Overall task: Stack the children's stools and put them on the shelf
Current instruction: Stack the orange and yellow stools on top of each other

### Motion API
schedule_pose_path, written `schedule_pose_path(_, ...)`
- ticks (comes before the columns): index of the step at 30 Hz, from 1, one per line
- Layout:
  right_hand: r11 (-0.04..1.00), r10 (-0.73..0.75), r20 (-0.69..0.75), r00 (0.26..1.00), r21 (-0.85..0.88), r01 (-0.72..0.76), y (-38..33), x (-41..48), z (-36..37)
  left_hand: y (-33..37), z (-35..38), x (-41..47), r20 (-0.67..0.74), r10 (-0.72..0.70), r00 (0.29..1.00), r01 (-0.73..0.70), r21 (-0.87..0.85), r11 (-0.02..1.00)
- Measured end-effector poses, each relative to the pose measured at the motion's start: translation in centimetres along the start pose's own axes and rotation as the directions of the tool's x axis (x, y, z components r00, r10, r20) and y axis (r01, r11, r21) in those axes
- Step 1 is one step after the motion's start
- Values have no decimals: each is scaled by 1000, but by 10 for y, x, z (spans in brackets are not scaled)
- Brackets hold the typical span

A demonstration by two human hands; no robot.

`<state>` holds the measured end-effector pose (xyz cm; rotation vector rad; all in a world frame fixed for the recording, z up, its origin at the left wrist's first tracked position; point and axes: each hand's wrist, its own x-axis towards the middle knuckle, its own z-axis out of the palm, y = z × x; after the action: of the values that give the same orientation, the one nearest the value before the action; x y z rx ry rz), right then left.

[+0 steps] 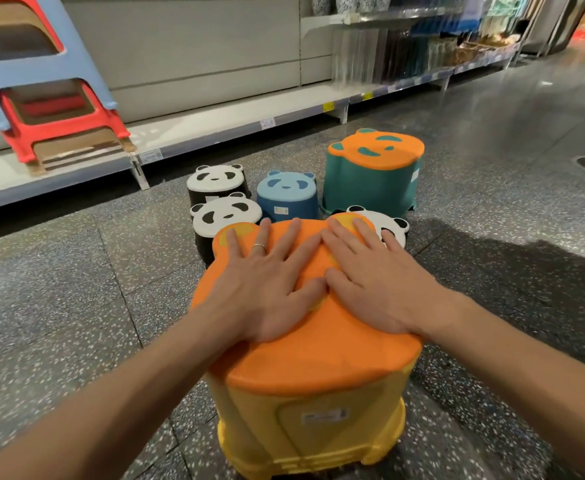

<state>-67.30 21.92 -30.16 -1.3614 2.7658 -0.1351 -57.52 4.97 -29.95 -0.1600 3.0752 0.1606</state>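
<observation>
Left hand point(261, 289) and right hand point(375, 285) flat, fingers splayed, on smooth orange bear-shaped seat of yellow plastic stool point(313, 420); speckled floor point(76, 306).

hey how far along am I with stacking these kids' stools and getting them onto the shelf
Partly stacked, nothing shelved yet. The yellow stool under your palms shows layered rims at its base, so it looks like a stack already. Your left hand and right hand lie flat on its orange top. Left: the green stool, blue stool and three panda stools are on the floor, and the shelf beside them has room.
</observation>
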Motion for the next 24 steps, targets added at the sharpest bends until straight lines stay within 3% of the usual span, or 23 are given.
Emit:
schedule_pose_path(12, 999, 41, 31, 999, 35, -42, -7, -5, -6, 3, 3, -6, -78, -72, 994, 69, -42, 997)
schedule_pose_path(20, 987, 156, 208, 966, 12, -162, -17, -5, -23, 8, -8, -9, 18, -116, 993, 117, -87, 989)
schedule_pose_path(24, 986, 142, 331, 933, 35, -162, -14, 3, -31, 6, -13, -5, 88, -112, 990, 122, -121, 985)
